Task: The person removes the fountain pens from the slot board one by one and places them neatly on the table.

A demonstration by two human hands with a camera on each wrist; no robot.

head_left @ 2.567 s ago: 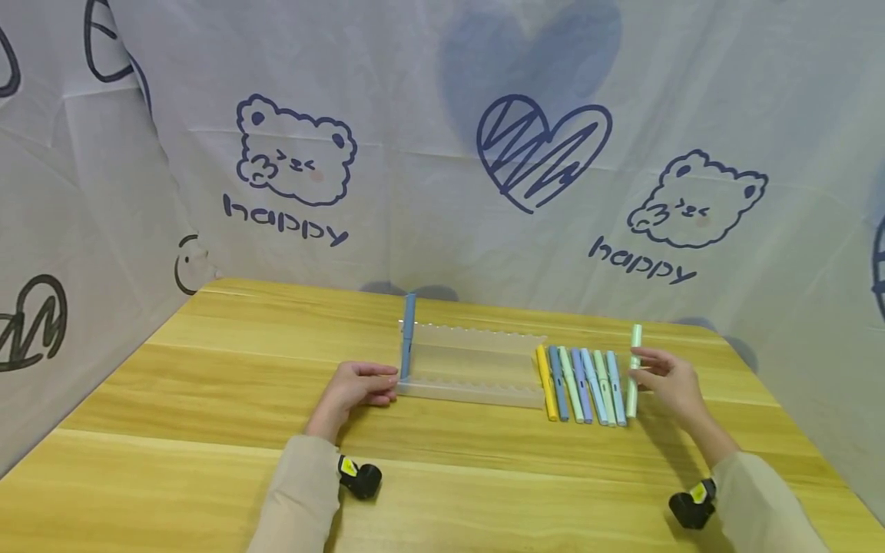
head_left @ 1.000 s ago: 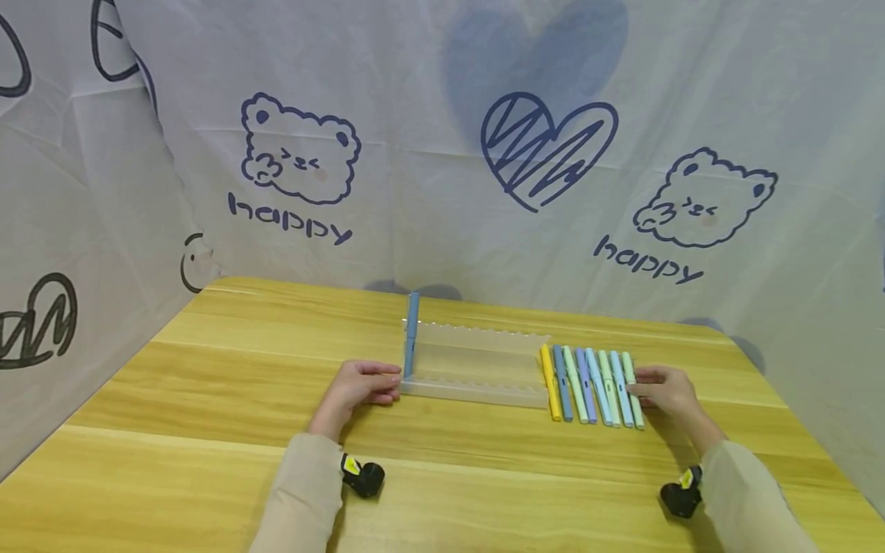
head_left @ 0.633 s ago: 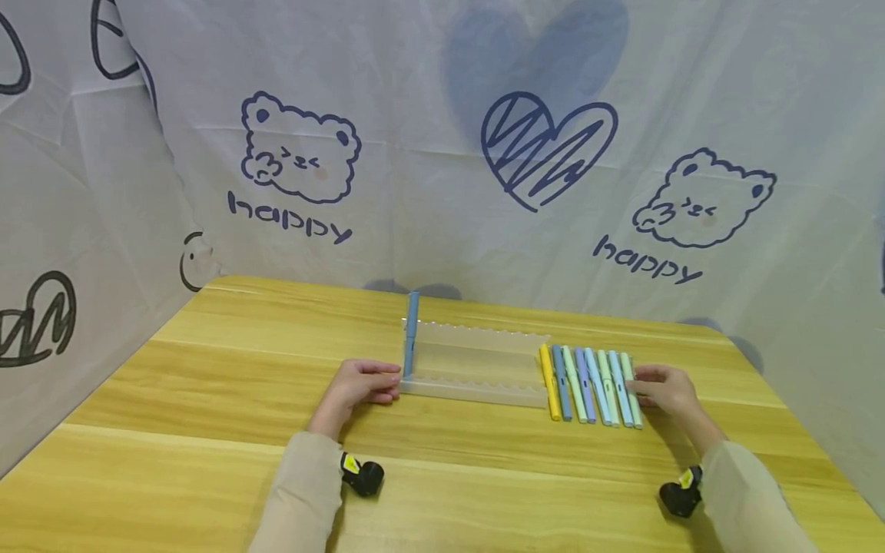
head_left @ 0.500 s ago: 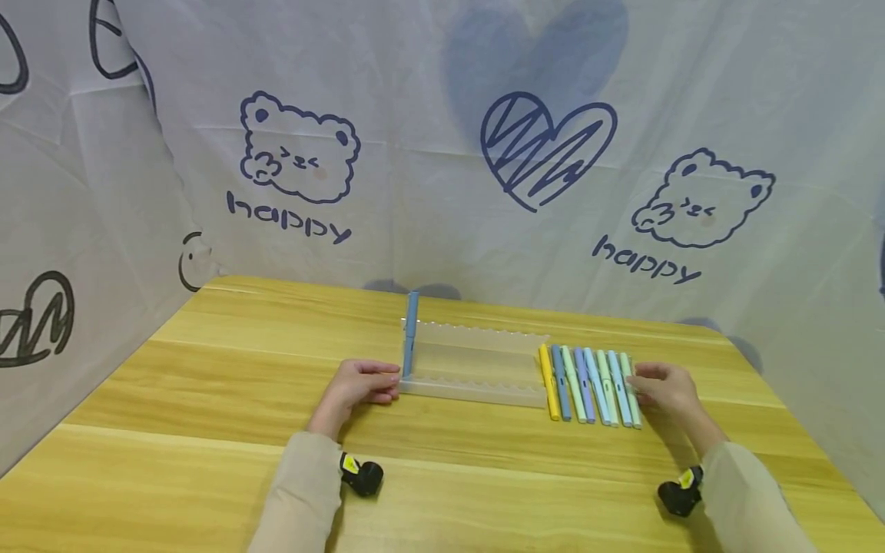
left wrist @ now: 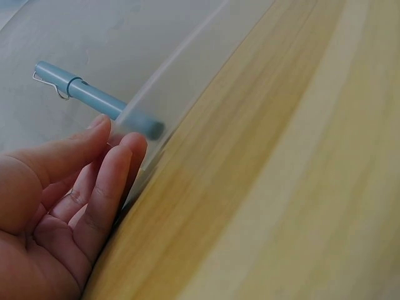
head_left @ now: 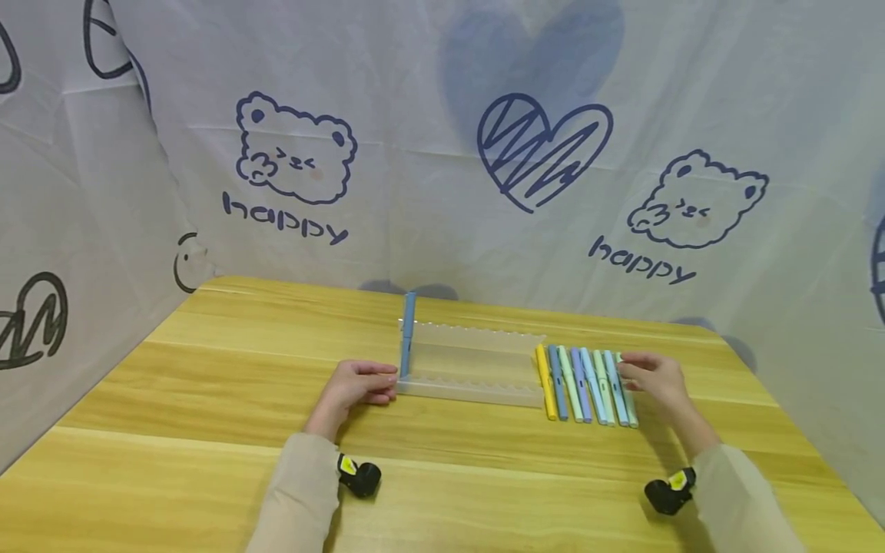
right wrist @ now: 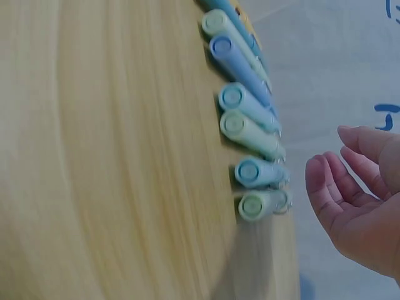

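My left hand (head_left: 356,388) pinches the left front corner of a clear plastic pen tray (head_left: 477,395) with wavy, notched long edges. One blue pen (head_left: 408,334) lies across the tray's left end; its metal clip shows on the same blue pen (left wrist: 97,97) in the left wrist view. Right of the tray, several capped pens lie side by side, from a yellow pen (head_left: 545,382) to a pale green pen (head_left: 632,415). Over the upper part of that last pen hovers my right hand (head_left: 657,376), fingers relaxed and bent. In the right wrist view this right hand (right wrist: 356,200) holds nothing.
The wooden table (head_left: 484,491) extends in front of the tray and to both sides. Behind it hangs a white cloth (head_left: 415,192) with bear and heart drawings. Black wrist cameras sit on both sleeves.
My right hand has laid the pale green pen at the row's right end and let it go. Since then it has moved slightly left over the pens. My left hand stays at the tray corner.
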